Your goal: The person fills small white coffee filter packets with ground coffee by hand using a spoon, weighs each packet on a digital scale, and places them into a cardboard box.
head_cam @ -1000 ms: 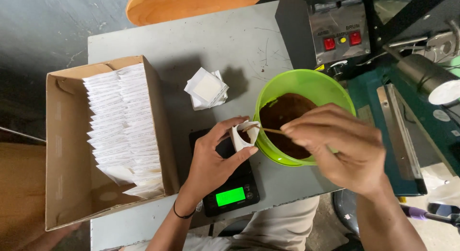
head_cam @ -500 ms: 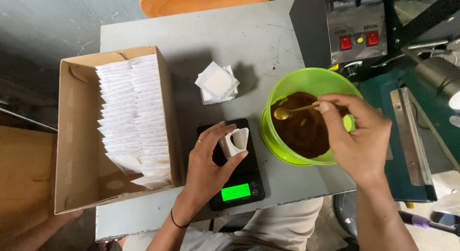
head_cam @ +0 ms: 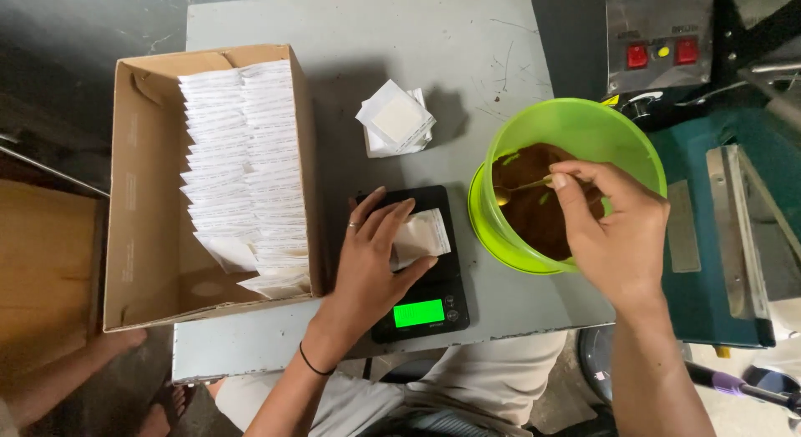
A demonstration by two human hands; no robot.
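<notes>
My left hand [head_cam: 373, 262] rests on a small white sachet [head_cam: 421, 235] that lies on a black digital scale [head_cam: 430, 308] with a lit green display. My right hand [head_cam: 613, 232] holds a small metal spoon [head_cam: 516, 189] by its handle. The spoon's bowl hangs over the brown powder [head_cam: 534, 207] inside a bright green plastic bowl [head_cam: 584, 128], which stands right of the scale. The grey table [head_cam: 417, 45] carries all of this.
A cardboard box [head_cam: 138, 195] packed with several rows of white sachets stands at the left. A small pile of white sachets [head_cam: 396, 120] lies behind the scale. A heat-sealing machine [head_cam: 659, 45] with red buttons and a teal base [head_cam: 709, 262] sits at the right.
My left hand has lowered the sachet from an upright, open hold flat onto the scale. My right hand has carried the spoon from the sachet back over the powder in the bowl.
</notes>
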